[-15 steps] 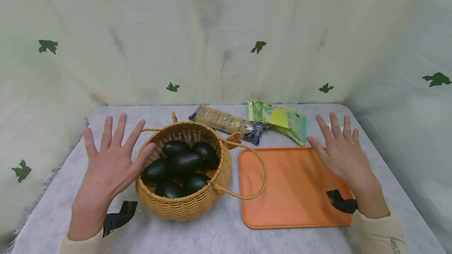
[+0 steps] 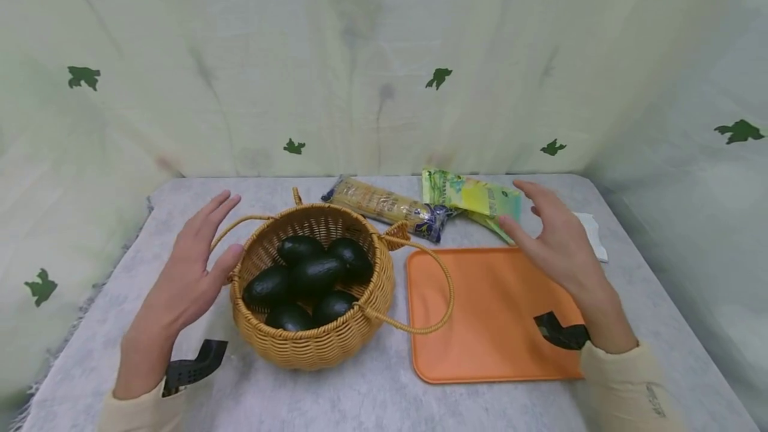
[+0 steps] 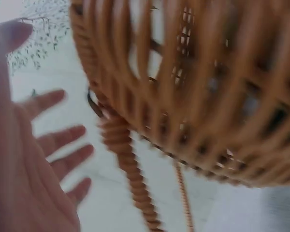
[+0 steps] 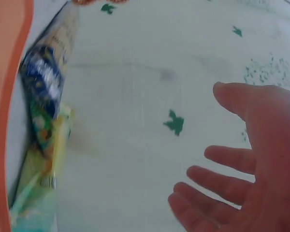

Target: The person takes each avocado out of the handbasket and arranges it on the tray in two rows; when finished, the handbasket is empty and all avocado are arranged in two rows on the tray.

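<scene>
Several dark green avocados lie in a round wicker basket left of the table's middle. My left hand is beside the basket's left side, fingers extended and holding nothing. In the left wrist view, the fingers are spread near the woven wall and a wrapped handle, with a gap between. My right hand hovers over the far right part of an orange tray, its fingers loosely bent and holding nothing. The right wrist view shows that hand's thumb apart from the fingers.
Behind the basket lies a clear packet of noodles with blue ends. Green and yellow packets overlap its right end. A white tissue sits right of the right hand. Pale printed fabric stands behind the table.
Both hands have turned from palms down with spread fingers to palms facing inward. The right hand has shifted left, uncovering the white tissue. The basket's left handle now appears more raised.
</scene>
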Tool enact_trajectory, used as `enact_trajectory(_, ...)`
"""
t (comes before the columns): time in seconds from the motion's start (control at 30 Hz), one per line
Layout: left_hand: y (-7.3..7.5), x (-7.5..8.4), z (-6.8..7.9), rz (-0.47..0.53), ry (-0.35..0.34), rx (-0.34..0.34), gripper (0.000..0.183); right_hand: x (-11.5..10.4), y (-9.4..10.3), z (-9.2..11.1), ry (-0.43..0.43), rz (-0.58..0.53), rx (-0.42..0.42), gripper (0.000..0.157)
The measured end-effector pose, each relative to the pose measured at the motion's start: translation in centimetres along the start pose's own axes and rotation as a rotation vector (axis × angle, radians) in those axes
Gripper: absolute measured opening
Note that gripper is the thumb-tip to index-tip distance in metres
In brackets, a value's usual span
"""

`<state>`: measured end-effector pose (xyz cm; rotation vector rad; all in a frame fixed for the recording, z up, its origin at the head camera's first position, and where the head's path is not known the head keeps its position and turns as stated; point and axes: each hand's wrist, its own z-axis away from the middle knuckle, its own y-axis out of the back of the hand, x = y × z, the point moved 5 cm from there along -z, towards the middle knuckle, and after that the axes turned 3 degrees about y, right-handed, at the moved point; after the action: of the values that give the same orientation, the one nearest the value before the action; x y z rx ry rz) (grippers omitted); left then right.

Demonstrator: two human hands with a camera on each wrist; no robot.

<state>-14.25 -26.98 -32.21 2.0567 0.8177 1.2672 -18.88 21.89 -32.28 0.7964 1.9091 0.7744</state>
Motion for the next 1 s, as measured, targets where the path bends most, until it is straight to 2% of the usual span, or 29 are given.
enact_trajectory(0.13, -0.7, -0.9, 0.4, 0.097, -0.007, -0.009, 0.074, -1.7, -1.4, -0.7, 0.046, -0.135, -0.019, 0.063)
enact_trajectory(0.27, -2.0, -1.5, 0.7, 0.124, -0.050, -0.037, 0.081, -3.7, -2.8, -1.2, 0.109, -0.275, -0.052, 0.063)
enact_trajectory(0.37, -3.0, -1.6, 0.8, 0.123, -0.042, -0.073, 0.084, -5.0, -3.8, -1.5, 0.137, -0.351, -0.100, 0.064)
enact_trajectory(0.6, -4.1, -1.5, 0.5, 0.123, 0.005, -0.147, 0.083, -7.6, -5.7, -2.2, 0.156, -0.410, -0.198, 0.064)
enact_trajectory(1.0, -3.9, -1.7, 0.7, 0.118, 0.004, -0.166, 0.080, -11.6, -8.4, -3.3, 0.283, -0.486, -0.310, 0.061)
